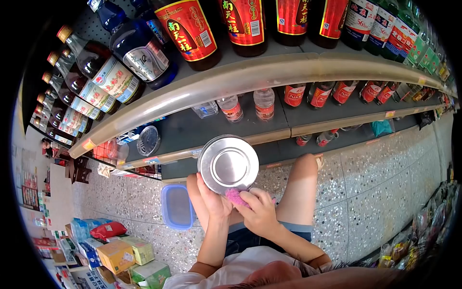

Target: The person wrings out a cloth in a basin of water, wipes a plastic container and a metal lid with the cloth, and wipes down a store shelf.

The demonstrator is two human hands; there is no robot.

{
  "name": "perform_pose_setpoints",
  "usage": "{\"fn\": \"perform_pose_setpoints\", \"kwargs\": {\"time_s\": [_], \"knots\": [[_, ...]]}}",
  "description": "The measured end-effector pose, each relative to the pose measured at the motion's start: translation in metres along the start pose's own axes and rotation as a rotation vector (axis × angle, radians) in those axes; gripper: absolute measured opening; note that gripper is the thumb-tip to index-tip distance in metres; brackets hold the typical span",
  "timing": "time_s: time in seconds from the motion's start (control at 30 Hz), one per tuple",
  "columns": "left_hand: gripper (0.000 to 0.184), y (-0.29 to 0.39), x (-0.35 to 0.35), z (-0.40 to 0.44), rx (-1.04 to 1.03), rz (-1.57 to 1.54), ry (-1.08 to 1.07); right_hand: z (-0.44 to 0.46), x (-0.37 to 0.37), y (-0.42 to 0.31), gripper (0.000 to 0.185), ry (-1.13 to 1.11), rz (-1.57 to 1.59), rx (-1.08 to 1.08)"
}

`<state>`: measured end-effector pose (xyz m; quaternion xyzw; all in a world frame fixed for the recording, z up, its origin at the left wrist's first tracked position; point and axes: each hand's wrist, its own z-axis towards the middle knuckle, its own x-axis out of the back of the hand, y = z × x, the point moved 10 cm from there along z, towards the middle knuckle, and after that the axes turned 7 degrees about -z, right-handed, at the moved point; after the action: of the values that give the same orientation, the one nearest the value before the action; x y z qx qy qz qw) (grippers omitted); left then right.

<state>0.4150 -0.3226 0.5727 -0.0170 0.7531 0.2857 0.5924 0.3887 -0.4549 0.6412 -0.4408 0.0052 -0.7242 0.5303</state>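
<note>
A round silver metal container is held up over my lap, its flat ringed face towards the camera. My left hand grips its lower left side, with the palm partly hidden behind it. At the lower right edge, my right hand presses a pink cloth against the metal, fingers closed round the cloth. On the floor to the left of my legs is a translucent plastic tub with a blue rim.
Shelves ahead hold several bottles, including red-labelled ones on the upper level and small clear bottles below. Boxes are stacked on the floor at lower left. Packaged goods line the lower right.
</note>
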Motion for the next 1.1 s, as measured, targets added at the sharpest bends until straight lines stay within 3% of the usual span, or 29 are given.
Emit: {"fn": "perform_pose_setpoints", "kwargs": {"time_s": [0.1,0.2,0.43,0.6,0.67,0.73,0.77,0.83,0.9,0.97,1.0,1.03,1.07,1.1], "knots": [[0.050,0.010,-0.004,-0.004,-0.093,0.252,0.121,0.000,0.002,0.013,0.037,0.036,-0.008,-0.043],[0.056,-0.001,-0.003,-0.002,-0.018,0.140,0.026,0.002,0.013,0.028,0.039,0.076,-0.059,-0.088],[0.057,-0.031,0.018,-0.014,0.134,0.128,0.061,0.014,0.037,0.081,0.040,0.088,-0.247,-0.229],[0.058,-0.043,0.034,-0.010,0.244,0.122,0.008,-0.001,0.051,0.130,0.048,0.183,-0.033,-0.429],[0.057,-0.050,0.054,-0.002,0.352,0.099,0.066,-0.009,0.051,0.150,0.043,0.186,0.399,-0.538],[0.056,-0.044,0.056,0.009,0.256,0.273,0.023,-0.017,0.042,0.163,0.043,0.165,0.589,-0.534],[0.056,-0.042,0.047,0.010,0.212,0.343,0.047,-0.023,0.039,0.168,0.042,0.092,0.404,-0.554],[0.055,-0.046,0.042,0.019,0.257,0.201,0.054,-0.034,0.035,0.173,0.037,-0.044,0.003,-0.596],[0.055,-0.045,0.030,0.021,0.245,0.241,0.095,-0.042,0.046,0.174,0.034,0.052,0.195,-0.715],[0.055,-0.048,0.041,0.027,0.305,0.070,0.104,-0.055,0.043,0.185,0.038,0.187,0.287,-0.792],[0.056,-0.047,0.049,0.030,0.297,0.044,0.060,-0.067,0.031,0.196,0.045,0.337,0.706,-0.884],[0.056,-0.043,0.042,0.025,0.288,0.063,0.125,-0.069,0.046,0.189,0.051,0.328,0.613,-1.076],[0.055,-0.040,0.034,0.019,0.279,0.082,0.191,-0.080,0.025,0.200,0.056,0.472,0.972,-1.057],[0.054,-0.037,0.035,0.021,0.268,0.087,0.092,-0.107,0.001,0.216,0.052,0.530,1.118,-1.201]]}}
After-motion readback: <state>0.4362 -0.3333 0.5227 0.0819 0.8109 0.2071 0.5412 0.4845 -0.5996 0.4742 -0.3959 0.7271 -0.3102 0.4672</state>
